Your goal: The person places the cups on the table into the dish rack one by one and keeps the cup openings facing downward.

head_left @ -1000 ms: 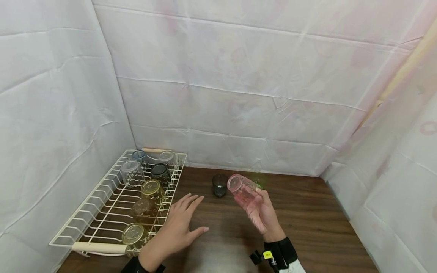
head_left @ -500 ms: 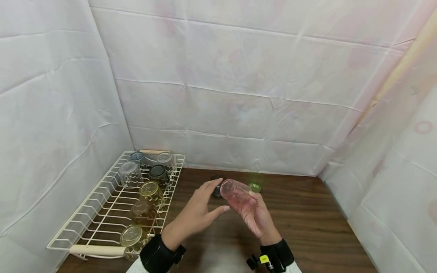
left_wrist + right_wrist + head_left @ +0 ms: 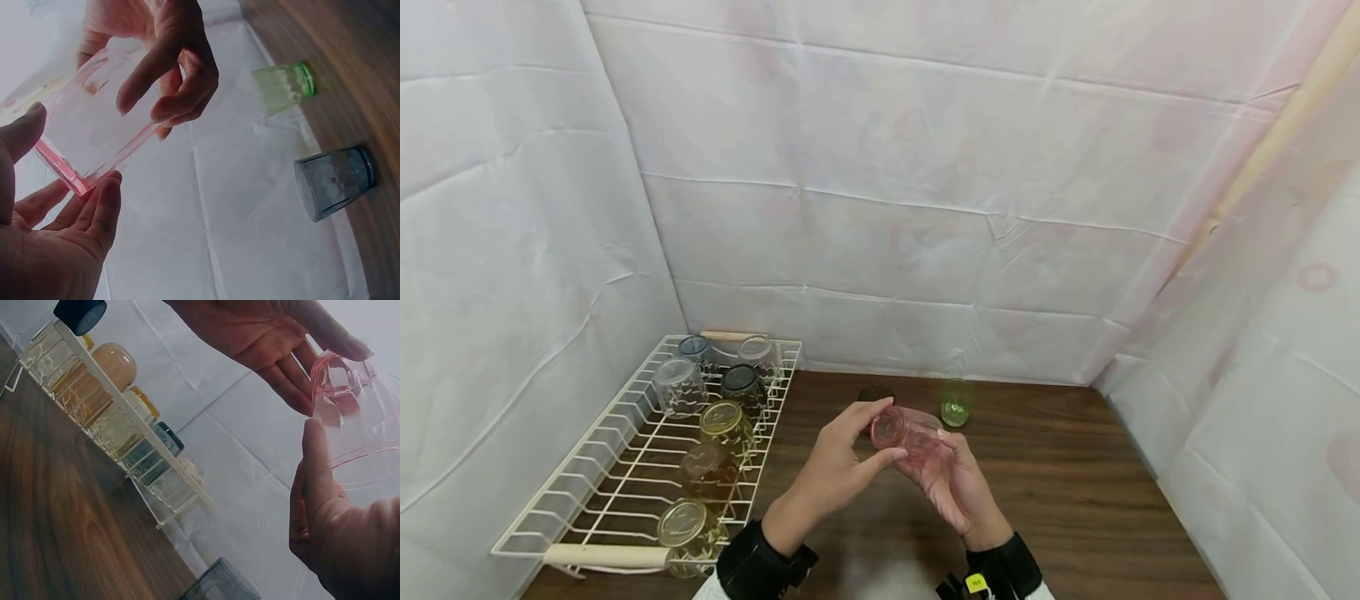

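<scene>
A pink clear glass (image 3: 917,432) is tilted in the air between both hands, its base turned toward the left. My right hand (image 3: 957,485) grips its side near the mouth end, fingers wrapped beneath. The left hand (image 3: 831,467) has its thumb and fingertips at the base; the left wrist view shows them pinching the glass (image 3: 94,125) from opposite sides. Behind them stands a dark grey glass (image 3: 876,392), mostly covered by the left hand in the head view. To its right is a green glass (image 3: 955,410), upright on the table.
A white wire rack (image 3: 660,432) with wooden handles (image 3: 606,556) stands at the left. Several upside-down glasses sit in it, among them a yellow one (image 3: 724,418), an amber one (image 3: 707,471) and a dark mug (image 3: 742,380). White sheets (image 3: 880,208) enclose the brown wood table (image 3: 1075,492).
My left hand has moved right from beside the rack to the pink glass and taken hold of its base. The right hand has brought the glass slightly left and lower.
</scene>
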The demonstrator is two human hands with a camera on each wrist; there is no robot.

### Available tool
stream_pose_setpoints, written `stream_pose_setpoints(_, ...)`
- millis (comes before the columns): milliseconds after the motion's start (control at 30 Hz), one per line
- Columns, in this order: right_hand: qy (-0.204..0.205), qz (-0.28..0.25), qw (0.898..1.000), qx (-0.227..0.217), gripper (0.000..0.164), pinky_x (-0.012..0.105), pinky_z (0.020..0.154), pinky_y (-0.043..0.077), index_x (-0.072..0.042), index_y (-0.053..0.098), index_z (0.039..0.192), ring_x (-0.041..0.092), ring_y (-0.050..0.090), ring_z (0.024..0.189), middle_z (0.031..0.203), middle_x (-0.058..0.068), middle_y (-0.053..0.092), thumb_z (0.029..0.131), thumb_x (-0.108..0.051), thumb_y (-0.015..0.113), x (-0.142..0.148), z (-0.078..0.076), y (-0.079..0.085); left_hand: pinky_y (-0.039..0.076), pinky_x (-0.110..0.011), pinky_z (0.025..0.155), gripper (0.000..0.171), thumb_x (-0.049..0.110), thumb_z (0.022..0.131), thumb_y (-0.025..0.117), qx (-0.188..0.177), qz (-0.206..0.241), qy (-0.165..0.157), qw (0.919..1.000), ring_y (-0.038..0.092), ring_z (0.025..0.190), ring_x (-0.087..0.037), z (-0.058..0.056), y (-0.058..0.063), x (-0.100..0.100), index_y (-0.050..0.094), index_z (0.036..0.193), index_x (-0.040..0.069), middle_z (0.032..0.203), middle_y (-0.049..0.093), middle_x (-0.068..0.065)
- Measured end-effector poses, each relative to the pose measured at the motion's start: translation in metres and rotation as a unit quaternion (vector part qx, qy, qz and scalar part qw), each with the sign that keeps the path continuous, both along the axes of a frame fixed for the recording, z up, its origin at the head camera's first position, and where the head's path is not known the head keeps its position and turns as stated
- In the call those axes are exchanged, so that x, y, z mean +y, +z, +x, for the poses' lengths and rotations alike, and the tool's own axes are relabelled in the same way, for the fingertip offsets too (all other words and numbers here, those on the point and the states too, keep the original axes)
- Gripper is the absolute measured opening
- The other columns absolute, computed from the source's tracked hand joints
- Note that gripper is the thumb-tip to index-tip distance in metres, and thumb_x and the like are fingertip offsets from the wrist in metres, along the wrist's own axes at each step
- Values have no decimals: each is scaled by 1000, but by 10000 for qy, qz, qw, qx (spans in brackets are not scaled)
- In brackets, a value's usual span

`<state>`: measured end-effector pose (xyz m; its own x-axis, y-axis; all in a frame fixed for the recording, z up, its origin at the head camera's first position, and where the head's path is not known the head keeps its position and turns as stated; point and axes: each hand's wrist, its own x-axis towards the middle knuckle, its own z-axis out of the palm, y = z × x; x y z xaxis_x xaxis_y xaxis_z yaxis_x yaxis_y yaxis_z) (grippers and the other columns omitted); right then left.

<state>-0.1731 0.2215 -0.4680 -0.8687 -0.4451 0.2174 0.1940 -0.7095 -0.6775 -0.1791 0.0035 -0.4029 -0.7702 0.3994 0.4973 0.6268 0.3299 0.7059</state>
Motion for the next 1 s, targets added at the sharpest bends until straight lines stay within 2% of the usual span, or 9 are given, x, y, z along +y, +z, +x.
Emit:
stream_pose_setpoints(200,50,-9,10000,-75,52,33,116,54,-6,38,162,19,61,142,157,8,57,117,-30,25,-2,0,-1,61,-46,101,67,19,91,86,105,97,-31,9999,71,125,-23,1,-1,-2,60,152,15,138,69,-5)
stream_pose_setpoints(433,208,-92,9997,-68,51,33,114,56,-7,48,157,18,65,138,152,7,64,118,-30,24,-4,-1,-3,63,-44,96,66,19,90,87,255,204,141,9994,72,121,-23,2,-2,-5,62,150,14,137,70,-6)
stream_pose_setpoints(533,167,236,9994,-193,46,30,109,58,-14,53,152,15,69,128,144,1,68,118,-33,28,-3,0,-3,64,-39,92,65,19,88,89,480,235,253,9983,74,116,-23,2,-3,-7,64,148,12,134,72,-6)
stream_pose_setpoints(633,5,882,9959,-182,41,28,105,60,-19,61,144,11,71,121,134,-5,72,119,-34,32,-2,2,-2,63,-35,91,64,17,87,90,622,320,350,9969,74,116,-22,3,-4,-12,65,146,12,132,72,-5)
stream_pose_setpoints(833,-199,2196,9754,3,36,32,105,59,-23,68,131,7,66,124,128,-11,71,118,-37,38,2,3,-2,63,-34,92,62,17,86,91,780,355,694,9939,74,115,-19,7,-3,-26,68,144,15,129,74,-1)
stream_pose_setpoints(933,-440,2745,9606,-13,39,34,105,59,-17,65,136,13,63,129,131,-8,69,117,-40,41,4,2,-4,61,-33,93,63,18,83,93,894,351,956,9908,74,112,-18,10,0,-38,69,141,17,126,75,1)
stream_pose_setpoints(1000,-760,3146,9461,-133,43,36,104,59,-10,63,139,19,63,130,130,-5,69,116,-41,44,5,1,-5,59,-27,93,64,18,80,95,1008,367,1172,9873,74,108,-16,12,2,-48,71,139,19,124,76,2)
